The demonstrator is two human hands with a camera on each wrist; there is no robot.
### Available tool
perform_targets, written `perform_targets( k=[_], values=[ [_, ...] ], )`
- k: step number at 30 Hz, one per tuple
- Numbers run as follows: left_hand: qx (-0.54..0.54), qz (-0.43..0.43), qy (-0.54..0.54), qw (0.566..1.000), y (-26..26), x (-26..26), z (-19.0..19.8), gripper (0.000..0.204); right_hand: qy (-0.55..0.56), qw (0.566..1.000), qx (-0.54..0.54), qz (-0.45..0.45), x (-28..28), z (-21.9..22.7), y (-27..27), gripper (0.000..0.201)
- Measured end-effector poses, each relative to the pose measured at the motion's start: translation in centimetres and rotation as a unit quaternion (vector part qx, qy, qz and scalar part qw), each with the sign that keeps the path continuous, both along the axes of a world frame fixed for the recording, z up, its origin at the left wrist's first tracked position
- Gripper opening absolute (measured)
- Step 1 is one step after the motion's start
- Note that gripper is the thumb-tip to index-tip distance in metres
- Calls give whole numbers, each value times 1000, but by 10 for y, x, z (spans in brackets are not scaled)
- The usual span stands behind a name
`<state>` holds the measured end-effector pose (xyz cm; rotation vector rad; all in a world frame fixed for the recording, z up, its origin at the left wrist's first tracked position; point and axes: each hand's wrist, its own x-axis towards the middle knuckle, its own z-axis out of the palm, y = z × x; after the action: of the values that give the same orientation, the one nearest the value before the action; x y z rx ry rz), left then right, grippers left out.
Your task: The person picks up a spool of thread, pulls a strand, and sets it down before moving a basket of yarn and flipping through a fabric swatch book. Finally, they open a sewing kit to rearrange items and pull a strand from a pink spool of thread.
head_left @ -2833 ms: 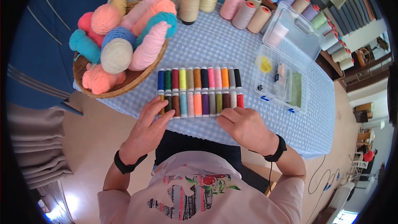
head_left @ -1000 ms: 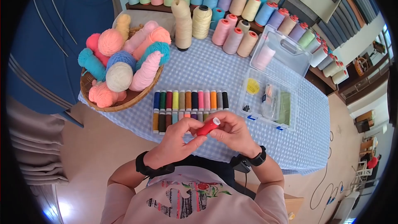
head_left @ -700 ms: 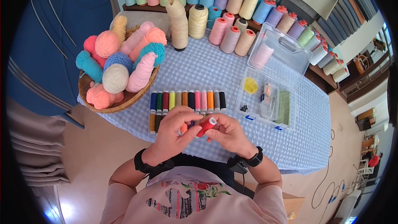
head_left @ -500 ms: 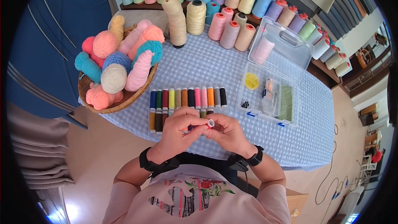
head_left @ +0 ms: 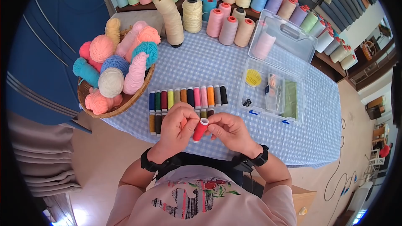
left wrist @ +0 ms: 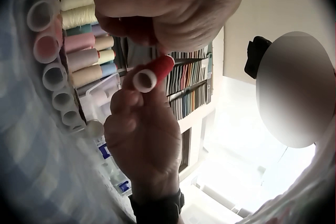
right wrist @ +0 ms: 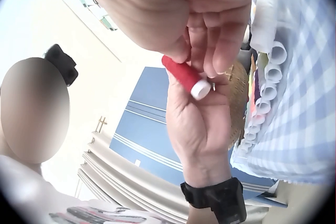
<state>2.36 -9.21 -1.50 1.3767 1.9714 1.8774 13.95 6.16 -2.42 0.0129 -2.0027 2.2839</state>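
Note:
A red thread spool (head_left: 200, 129) with white ends stands nearly upright between both hands, above the near edge of the table. The left hand (head_left: 176, 129) pinches it from one side between thumb and fingers. On the other side the right hand (head_left: 233, 132) has its thumb and fingertips close together beside the spool; in the right wrist view the spool (right wrist: 182, 75) touches its thumb tip. Behind the hands lie two rows of coloured spools (head_left: 183, 96) in a clear tray, the front row partly hidden by the left hand.
A wicker basket (head_left: 133, 100) of yarn balls stands at the left. An open clear box (head_left: 272, 88) with sewing items is at the right. Large cones of thread (head_left: 228, 30) line the back of the checked tablecloth (head_left: 217, 62).
The red spool, which sat in the tray's front row at first, is now held up between the hands. It has turned from pointing towards the head to nearly upright.

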Motion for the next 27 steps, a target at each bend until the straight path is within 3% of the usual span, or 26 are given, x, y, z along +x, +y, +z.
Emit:
perform_targets(
  k=[3, 6, 12, 23, 27],
  values=[
    [-7, -16, -20, 1000, 7, 5, -3, 6, -22, 998, -61, 21, -3, 7, -7, 29],
    [16, 26, 15, 999, 15, 12, -7, 6, -12, 997, -80, 1, -5, 2, -8, 32],
    [36, 5, 15, 999, 14, 11, -7, 6, 31, 998, -53, -21, -6, 0, -1, 33],
    [97, -36, -107, 989, -10, 16, 0, 5, 24, 997, -77, 3, -6, 5, 0, 34],
    [38, -18, -38, 998, -7, 9, 2, 10, 24, 996, -87, 15, -4, 5, -2, 33]
  ],
)
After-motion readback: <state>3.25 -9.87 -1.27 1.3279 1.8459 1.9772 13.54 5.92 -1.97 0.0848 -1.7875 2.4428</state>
